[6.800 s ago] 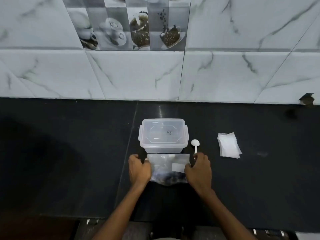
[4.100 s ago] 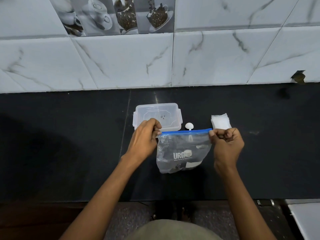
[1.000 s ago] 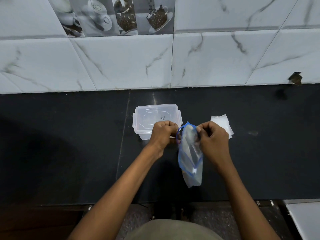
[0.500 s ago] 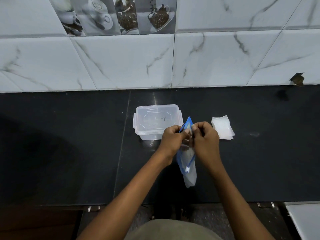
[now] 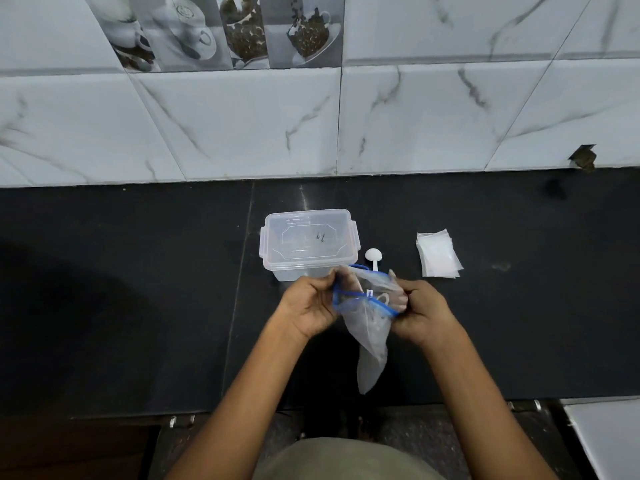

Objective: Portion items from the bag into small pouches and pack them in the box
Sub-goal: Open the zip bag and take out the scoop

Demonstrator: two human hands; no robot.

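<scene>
A clear zip bag with a blue zip strip hangs above the black counter, its mouth spread apart. My left hand grips the left side of the mouth and my right hand grips the right side. Behind the hands stands a clear plastic box with its lid on. A white spoon lies just right of the box, its handle partly hidden by the bag. A stack of small clear pouches lies further right.
The black counter runs wide on both sides, backed by a marble-tiled wall. Its front edge is near my body, with floor below. A white panel shows at the bottom right.
The bag, first lying flat, was lifted and turned edge-on. Its mouth, pinched between both hands half a second ago, is now pulled apart as my hands moved away from each other.
</scene>
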